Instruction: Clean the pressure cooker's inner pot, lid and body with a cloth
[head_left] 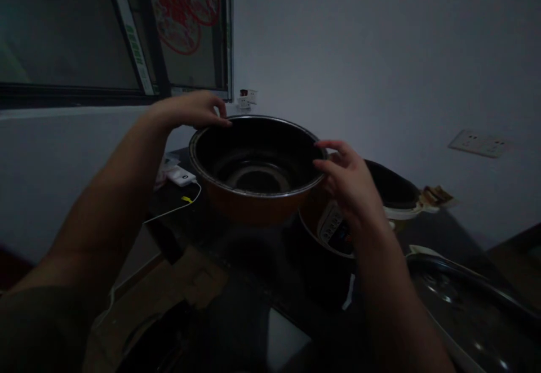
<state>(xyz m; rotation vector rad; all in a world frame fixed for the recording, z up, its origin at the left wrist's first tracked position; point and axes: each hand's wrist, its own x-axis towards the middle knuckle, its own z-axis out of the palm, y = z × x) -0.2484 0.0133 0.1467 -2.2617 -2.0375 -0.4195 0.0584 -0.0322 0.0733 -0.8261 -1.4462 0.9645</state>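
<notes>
A round, deep inner pot [253, 204] with a dark inside, a worn ring on its bottom and an orange-brown outside is held up in front of me. My left hand [196, 109] grips its rim at the back left. At the right side of the rim, my right hand [346, 176] pinches the edge with fingertips inside. Below and behind the right hand stands an orange-brown cooker body [325, 226] with a control panel, partly hidden by the pot and my hand.
A dark countertop [253, 254] runs under the pot. On its left lie a white power strip [181, 176] and cord. A glass lid [469, 305] is at the lower right, and an open dark-lined vessel [391, 187] is behind my right hand. Wall sockets [479, 143] and a window [186, 29] are beyond.
</notes>
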